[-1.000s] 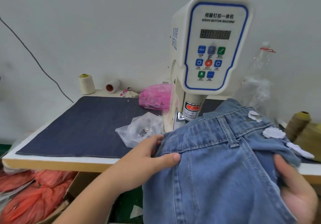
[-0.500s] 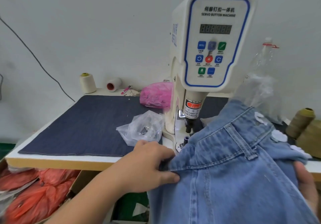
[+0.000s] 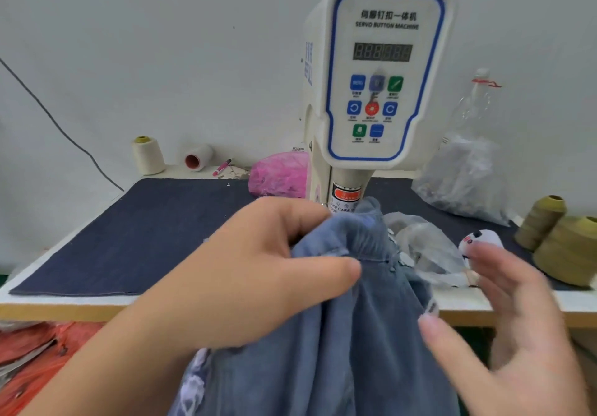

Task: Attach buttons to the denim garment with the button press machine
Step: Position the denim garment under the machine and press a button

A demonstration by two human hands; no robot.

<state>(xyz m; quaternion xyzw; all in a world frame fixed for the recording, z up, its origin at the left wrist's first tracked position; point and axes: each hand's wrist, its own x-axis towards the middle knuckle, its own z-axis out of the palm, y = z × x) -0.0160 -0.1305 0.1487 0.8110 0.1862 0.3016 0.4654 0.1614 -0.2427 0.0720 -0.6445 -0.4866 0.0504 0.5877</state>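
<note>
The left hand [image 3: 258, 273] pinches the top edge of the denim garment [image 3: 349, 335], with the thumb on the near side and the fingers curled over the bunched cloth. It holds that edge up right in front of the button press machine [image 3: 381, 70], just below the red warning label on its neck — likely so the spot that needs a button can slide in under the press. The rest of the denim hangs down off the front edge of the table [image 3: 64, 305], so the hand has to carry it.

The right hand [image 3: 504, 325] is blurry. Its fingers look spread and straight, and it holds nothing; it is just beside the cloth, maybe ready to pull it flat. I cannot tell if it touches the denim.

The part of the machine that presses is hidden behind the cloth and the left hand.

Around it, a dark blue cloth mat [image 3: 135, 238] covers the table. A pink plastic bag [image 3: 279, 175] sits left of the machine. A clear plastic bag [image 3: 426, 251] lies right beside the denim — it could get in the way. A small white toy [image 3: 483, 241] sits near the right fingers. Two olive thread cones [image 3: 562, 241] stand at the far right, a clear bottle [image 3: 475, 105] and a bigger clear bag [image 3: 465, 179] behind. A cream thread cone [image 3: 148, 155] and a white roll [image 3: 197, 158] stand at the back left.
</note>
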